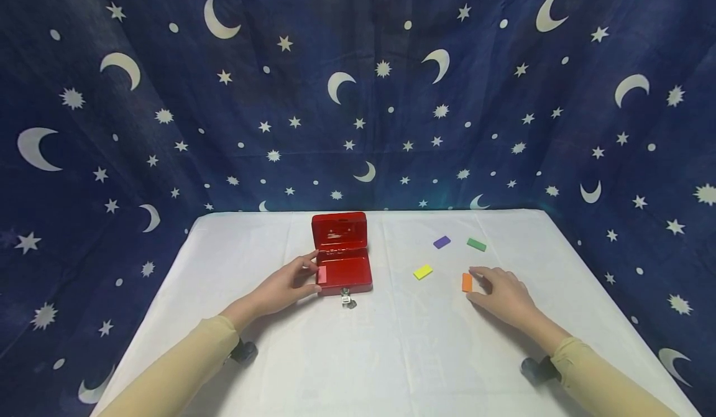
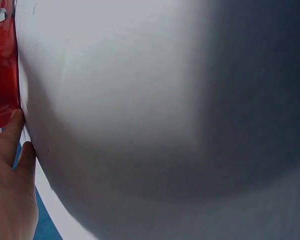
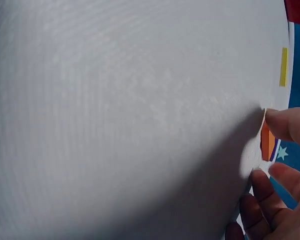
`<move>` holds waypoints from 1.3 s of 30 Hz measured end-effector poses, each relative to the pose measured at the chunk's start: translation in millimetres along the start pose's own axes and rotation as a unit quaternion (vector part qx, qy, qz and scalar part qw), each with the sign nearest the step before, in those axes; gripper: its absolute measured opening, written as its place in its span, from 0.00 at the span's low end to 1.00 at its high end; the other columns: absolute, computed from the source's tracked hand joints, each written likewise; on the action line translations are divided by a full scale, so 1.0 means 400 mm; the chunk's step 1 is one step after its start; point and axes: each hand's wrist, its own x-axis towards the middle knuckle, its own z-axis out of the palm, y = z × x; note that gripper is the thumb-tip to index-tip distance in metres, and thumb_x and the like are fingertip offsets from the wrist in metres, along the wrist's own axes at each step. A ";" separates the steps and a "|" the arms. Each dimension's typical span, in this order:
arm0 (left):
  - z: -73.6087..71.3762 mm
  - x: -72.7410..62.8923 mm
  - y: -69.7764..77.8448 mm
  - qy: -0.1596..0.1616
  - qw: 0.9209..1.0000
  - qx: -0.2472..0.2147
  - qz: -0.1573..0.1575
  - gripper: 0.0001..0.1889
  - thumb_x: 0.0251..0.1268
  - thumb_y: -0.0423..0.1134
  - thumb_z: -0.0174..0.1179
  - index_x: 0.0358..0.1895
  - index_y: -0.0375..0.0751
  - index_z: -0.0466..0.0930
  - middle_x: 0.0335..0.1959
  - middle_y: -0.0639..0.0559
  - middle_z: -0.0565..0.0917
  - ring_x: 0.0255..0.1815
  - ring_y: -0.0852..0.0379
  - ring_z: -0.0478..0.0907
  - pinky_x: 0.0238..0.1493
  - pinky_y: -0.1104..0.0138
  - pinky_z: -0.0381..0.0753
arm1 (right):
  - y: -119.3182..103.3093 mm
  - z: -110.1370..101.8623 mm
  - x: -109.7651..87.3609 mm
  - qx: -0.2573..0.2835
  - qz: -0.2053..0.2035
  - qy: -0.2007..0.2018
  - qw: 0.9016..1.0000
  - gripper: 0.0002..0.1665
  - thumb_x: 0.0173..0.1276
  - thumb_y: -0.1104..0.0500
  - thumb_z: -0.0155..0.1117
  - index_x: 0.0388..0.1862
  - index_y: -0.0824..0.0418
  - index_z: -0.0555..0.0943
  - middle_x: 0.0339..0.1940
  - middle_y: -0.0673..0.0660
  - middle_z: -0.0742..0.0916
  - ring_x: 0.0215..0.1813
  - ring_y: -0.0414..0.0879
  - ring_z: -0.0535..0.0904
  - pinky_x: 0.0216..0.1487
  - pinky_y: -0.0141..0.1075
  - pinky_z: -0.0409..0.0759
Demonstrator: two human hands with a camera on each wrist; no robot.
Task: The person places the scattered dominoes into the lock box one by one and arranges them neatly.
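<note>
A small red cash box [image 1: 345, 271] stands on the white table with its lid [image 1: 339, 229] raised. My left hand [image 1: 288, 285] holds its left side, thumb at the front corner and forefinger near the back. Inside, along the left wall, lies a pink block [image 1: 321, 274]. A padlock [image 1: 345, 299] hangs at the box's front. On the right, my right hand [image 1: 503, 293] has thumb and forefinger round the two ends of an orange block [image 1: 467, 282]. In the right wrist view, the thumb touches one end of that orange block [image 3: 268, 142]; contact at the other end is hard to see.
A yellow block [image 1: 422, 272] lies between the box and my right hand. Farther back are a purple block [image 1: 442, 242] and a green block [image 1: 477, 244]. A dark blue curtain [image 1: 391, 131] with moons and stars surrounds the white tabletop [image 1: 386, 355].
</note>
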 end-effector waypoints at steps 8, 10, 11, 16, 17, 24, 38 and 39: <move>0.003 -0.001 0.000 -0.004 1.000 -0.001 0.000 0.25 0.62 0.56 0.72 0.58 0.58 0.74 0.81 0.63 0.60 0.77 0.52 0.64 0.74 0.40 0.61 | 0.020 0.000 -0.001 0.025 0.000 0.017 1.000 0.34 0.60 0.47 0.78 0.61 0.62 0.82 0.51 0.64 0.85 0.51 0.59 0.75 0.50 0.56 0.74; 0.003 -0.001 -0.001 -0.003 1.000 -0.001 0.001 0.25 0.62 0.56 0.72 0.58 0.58 0.74 0.81 0.63 0.60 0.77 0.52 0.64 0.74 0.39 0.61 | 0.023 -0.001 0.001 0.027 -0.002 0.020 0.999 0.34 0.60 0.46 0.78 0.61 0.62 0.82 0.51 0.64 0.85 0.52 0.60 0.75 0.50 0.57 0.74; 0.003 -0.001 0.000 -0.003 1.000 -0.001 0.000 0.25 0.62 0.56 0.72 0.58 0.58 0.74 0.81 0.63 0.60 0.77 0.52 0.64 0.74 0.39 0.61 | 0.024 -0.001 0.002 0.029 -0.002 0.020 0.999 0.34 0.60 0.46 0.78 0.62 0.61 0.82 0.52 0.64 0.85 0.52 0.60 0.75 0.50 0.58 0.73; 0.001 -0.003 0.003 -0.001 1.000 -0.007 -0.001 0.24 0.62 0.54 0.72 0.58 0.59 0.74 0.80 0.63 0.60 0.77 0.52 0.65 0.74 0.39 0.60 | 0.028 -0.002 0.007 0.041 0.002 0.016 0.999 0.33 0.61 0.47 0.77 0.62 0.60 0.82 0.53 0.65 0.85 0.55 0.62 0.75 0.52 0.60 0.73; 0.001 -0.002 0.003 -0.002 1.000 -0.007 -0.001 0.24 0.62 0.54 0.72 0.58 0.59 0.74 0.80 0.63 0.60 0.77 0.52 0.65 0.74 0.39 0.60 | 0.028 -0.004 0.008 0.043 0.002 0.013 0.999 0.34 0.62 0.47 0.77 0.63 0.60 0.82 0.53 0.65 0.85 0.55 0.62 0.75 0.52 0.60 0.73; -0.003 -0.001 0.006 -0.002 1.000 -0.004 0.001 0.25 0.62 0.55 0.72 0.58 0.58 0.74 0.81 0.63 0.60 0.77 0.52 0.64 0.74 0.39 0.60 | 0.048 -0.008 0.018 0.051 -0.014 0.000 0.999 0.36 0.60 0.45 0.78 0.64 0.59 0.82 0.57 0.66 0.84 0.57 0.64 0.74 0.55 0.61 0.73; 0.000 -0.004 0.006 -0.001 1.000 -0.005 0.003 0.24 0.62 0.53 0.72 0.58 0.58 0.74 0.81 0.63 0.60 0.77 0.52 0.65 0.74 0.39 0.60 | 0.072 -0.011 0.027 0.097 -0.004 -0.021 0.995 0.36 0.59 0.43 0.79 0.64 0.57 0.82 0.62 0.67 0.81 0.61 0.64 0.70 0.58 0.62 0.73; 0.000 -0.003 0.005 -0.001 1.000 -0.005 0.003 0.24 0.63 0.53 0.72 0.58 0.58 0.74 0.81 0.63 0.60 0.77 0.52 0.65 0.74 0.39 0.60 | 0.072 -0.012 0.027 0.098 -0.003 -0.022 0.995 0.36 0.59 0.43 0.79 0.64 0.56 0.82 0.62 0.66 0.81 0.61 0.64 0.70 0.58 0.62 0.73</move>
